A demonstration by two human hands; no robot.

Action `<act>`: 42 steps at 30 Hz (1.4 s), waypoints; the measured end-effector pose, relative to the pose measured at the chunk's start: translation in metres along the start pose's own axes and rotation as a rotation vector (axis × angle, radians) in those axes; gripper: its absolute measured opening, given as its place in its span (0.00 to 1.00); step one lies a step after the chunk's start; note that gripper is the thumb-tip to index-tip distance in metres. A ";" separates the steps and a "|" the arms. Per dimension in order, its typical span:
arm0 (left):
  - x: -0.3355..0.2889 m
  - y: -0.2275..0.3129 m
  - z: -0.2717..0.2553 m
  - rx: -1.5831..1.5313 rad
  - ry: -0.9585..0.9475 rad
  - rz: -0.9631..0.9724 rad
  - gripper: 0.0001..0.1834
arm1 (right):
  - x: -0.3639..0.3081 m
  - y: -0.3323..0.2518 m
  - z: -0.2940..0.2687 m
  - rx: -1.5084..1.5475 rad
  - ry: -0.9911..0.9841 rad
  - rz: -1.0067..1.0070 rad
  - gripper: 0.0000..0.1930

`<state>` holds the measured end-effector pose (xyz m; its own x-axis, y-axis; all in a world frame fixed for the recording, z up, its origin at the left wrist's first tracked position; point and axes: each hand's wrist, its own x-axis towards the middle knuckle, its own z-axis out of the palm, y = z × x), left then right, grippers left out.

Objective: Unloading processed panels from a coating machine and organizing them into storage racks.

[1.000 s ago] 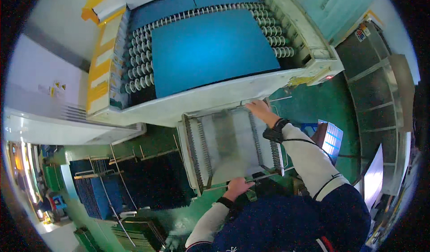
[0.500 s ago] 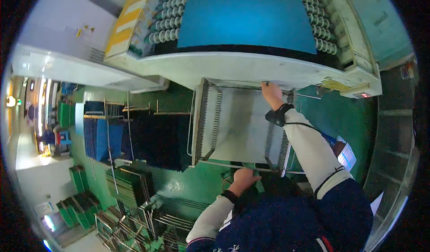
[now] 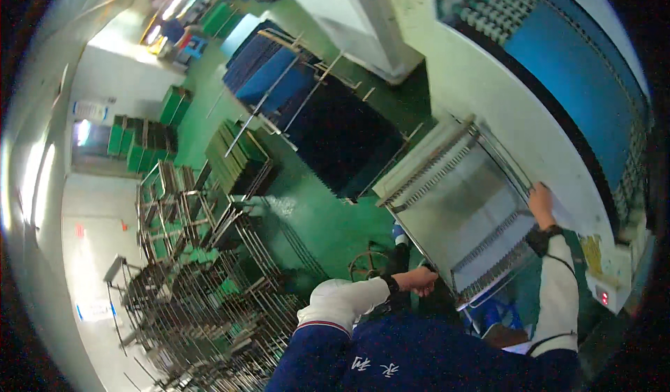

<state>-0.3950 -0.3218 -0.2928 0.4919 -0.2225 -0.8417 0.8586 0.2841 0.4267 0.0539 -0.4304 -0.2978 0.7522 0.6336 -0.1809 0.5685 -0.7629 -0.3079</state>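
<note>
Slotted rack (image 3: 471,200) just beside the roller machine (image 3: 481,88), along its front edge. Right hand (image 3: 541,208): fingers curled over rack's far edge. Left hand (image 3: 416,280): half-curled at near edge (can't tell if gripping).

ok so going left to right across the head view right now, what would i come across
Green stacks → dark sheets → toothed metal rack → right hand → small red display
</note>
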 end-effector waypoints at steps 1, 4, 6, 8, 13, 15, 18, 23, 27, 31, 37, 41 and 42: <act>-0.003 -0.014 0.003 -0.212 -0.077 0.030 0.24 | -0.001 -0.001 -0.009 -0.046 -0.005 0.022 0.09; -0.012 -0.012 0.007 -0.397 -0.207 -0.006 0.24 | 0.006 0.022 0.014 0.114 0.304 -0.235 0.08; -0.024 0.008 -0.001 -0.182 -0.161 -0.057 0.24 | 0.019 0.072 0.032 0.284 -0.006 -0.082 0.08; -0.024 0.020 -0.015 0.289 0.193 0.170 0.23 | 0.025 0.074 0.042 0.556 -0.210 0.135 0.06; -0.043 0.107 -0.083 0.631 0.950 0.620 0.21 | -0.025 0.096 0.053 0.258 0.221 0.040 0.12; -0.068 0.142 -0.112 0.822 1.288 0.739 0.22 | -0.086 0.106 0.056 -0.034 0.383 0.010 0.14; -0.072 0.176 -0.139 0.708 1.431 0.732 0.27 | -0.153 0.079 0.043 0.041 0.471 0.240 0.21; -0.023 0.211 -0.183 0.573 1.117 0.568 0.29 | -0.216 0.085 0.071 1.353 -0.397 0.838 0.36; -0.046 0.214 -0.232 0.085 0.653 0.349 0.26 | -0.208 0.062 0.058 1.510 -0.785 0.932 0.35; -0.110 0.212 -0.251 -0.024 0.510 0.290 0.26 | -0.307 0.118 0.032 1.607 -0.806 1.060 0.37; -0.206 0.077 -0.311 -0.650 0.775 0.434 0.24 | -0.159 -0.156 -0.025 1.373 -0.744 0.753 0.23; -0.242 -0.001 -0.339 -0.840 1.016 0.429 0.26 | -0.123 -0.272 -0.021 0.990 -0.199 0.390 0.15; -0.246 -0.024 -0.344 -0.903 1.059 0.449 0.26 | -0.110 -0.302 -0.021 0.908 -0.134 0.269 0.14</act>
<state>-0.5863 0.0466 -0.2102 0.0124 0.7026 -0.7114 0.0879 0.7080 0.7007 -0.1937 -0.2726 -0.1647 0.7437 0.5041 -0.4391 -0.1355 -0.5296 -0.8374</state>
